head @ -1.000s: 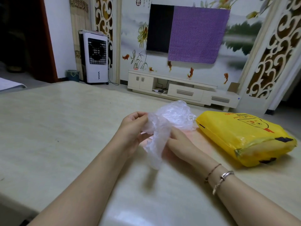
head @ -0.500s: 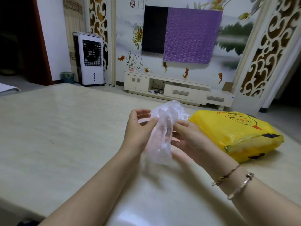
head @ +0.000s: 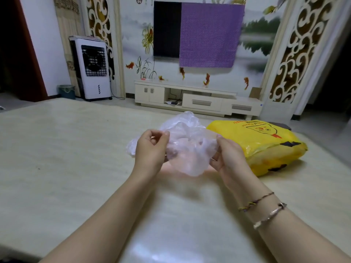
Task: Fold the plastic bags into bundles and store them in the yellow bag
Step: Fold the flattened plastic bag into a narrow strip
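Here, left hand [head: 150, 149] and right hand [head: 228, 158] raised over table [head: 57, 149], each pinching crumpled clear plastic bag [head: 188, 149]

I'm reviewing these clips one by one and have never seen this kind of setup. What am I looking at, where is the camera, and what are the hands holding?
There is no machine here: a person works with bare hands, filmed by one wide-angle camera worn on the head, looking forward and down. The left hand and right hand each pinch a side of a crumpled clear plastic bag, held spread between them above the pale table. A stuffed yellow bag lies on the table just beyond the right hand. Two bracelets circle the right wrist. Behind is a living room.
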`<state>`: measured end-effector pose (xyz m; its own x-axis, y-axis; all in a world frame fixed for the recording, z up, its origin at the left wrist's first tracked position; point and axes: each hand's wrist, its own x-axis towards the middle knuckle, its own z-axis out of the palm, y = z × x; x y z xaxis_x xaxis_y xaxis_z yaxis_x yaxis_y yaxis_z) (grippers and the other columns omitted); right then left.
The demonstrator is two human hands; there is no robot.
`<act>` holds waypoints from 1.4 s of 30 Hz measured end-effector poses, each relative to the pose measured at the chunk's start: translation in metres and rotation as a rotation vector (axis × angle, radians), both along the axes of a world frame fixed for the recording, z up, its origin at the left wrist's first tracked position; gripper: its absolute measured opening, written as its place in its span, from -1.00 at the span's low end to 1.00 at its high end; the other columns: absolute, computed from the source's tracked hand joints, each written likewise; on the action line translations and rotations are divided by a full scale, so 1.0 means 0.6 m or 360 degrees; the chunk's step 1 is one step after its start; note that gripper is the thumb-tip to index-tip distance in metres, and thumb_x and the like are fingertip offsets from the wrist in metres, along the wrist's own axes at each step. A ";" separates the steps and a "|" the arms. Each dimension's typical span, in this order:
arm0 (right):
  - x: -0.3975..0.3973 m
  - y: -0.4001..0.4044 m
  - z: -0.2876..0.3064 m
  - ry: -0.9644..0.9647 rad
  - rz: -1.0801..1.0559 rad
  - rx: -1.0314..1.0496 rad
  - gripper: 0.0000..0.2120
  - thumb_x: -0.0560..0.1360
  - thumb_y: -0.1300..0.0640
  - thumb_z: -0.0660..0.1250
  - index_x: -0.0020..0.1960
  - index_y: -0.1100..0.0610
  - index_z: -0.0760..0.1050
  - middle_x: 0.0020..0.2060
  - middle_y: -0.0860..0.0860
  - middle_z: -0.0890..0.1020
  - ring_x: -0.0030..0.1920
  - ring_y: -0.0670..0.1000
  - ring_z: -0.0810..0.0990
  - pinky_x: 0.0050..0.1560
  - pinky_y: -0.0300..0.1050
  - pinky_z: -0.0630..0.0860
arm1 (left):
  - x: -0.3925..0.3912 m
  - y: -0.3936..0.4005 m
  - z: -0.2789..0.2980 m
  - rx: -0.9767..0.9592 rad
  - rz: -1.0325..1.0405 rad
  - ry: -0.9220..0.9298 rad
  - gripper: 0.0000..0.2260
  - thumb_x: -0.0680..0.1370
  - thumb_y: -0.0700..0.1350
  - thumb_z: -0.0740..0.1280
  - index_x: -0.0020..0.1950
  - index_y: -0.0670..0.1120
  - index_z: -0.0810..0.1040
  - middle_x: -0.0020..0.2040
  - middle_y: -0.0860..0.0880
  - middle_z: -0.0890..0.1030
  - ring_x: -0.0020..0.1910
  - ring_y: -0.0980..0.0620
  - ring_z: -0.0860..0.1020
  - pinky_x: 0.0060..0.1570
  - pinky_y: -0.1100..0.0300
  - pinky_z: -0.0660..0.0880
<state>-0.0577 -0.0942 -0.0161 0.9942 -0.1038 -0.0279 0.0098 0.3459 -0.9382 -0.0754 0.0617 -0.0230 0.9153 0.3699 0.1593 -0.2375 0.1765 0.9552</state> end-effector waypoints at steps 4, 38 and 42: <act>0.019 0.001 -0.008 0.0013 -0.0218 -0.0295 -0.78 0.60 0.09 0.24 0.06 0.24 0.53 -0.13 0.13 0.62 -0.18 0.09 0.58 -0.23 -0.11 0.51 | -0.006 -0.004 -0.005 0.0360 0.0030 -0.0077 -0.88 0.57 -0.16 0.34 -0.14 -0.08 0.45 -0.31 -0.09 0.50 -0.35 0.01 0.48 -0.51 0.22 0.46; 0.024 -0.012 -0.033 -0.0278 -0.0206 -0.1731 -0.79 0.54 0.06 0.32 -0.16 0.19 0.55 -0.48 0.01 0.48 -0.40 0.05 0.47 -0.40 -0.15 0.28 | -0.007 0.073 -0.017 0.1422 0.0261 0.0333 -0.76 0.59 0.02 0.25 -0.14 -0.14 0.41 -0.23 -0.09 0.55 -0.27 -0.12 0.56 -0.26 0.07 0.46; 0.024 -0.019 -0.043 -0.0414 -0.0270 -0.2093 -0.82 0.58 0.03 0.24 0.06 0.13 0.46 -0.20 0.02 0.55 -0.13 0.09 0.52 -0.28 -0.05 0.35 | -0.019 0.072 -0.022 0.1811 0.0220 0.0611 -0.60 0.57 0.17 0.22 0.16 -0.15 0.34 0.00 -0.05 0.53 0.00 -0.15 0.56 -0.11 0.06 0.46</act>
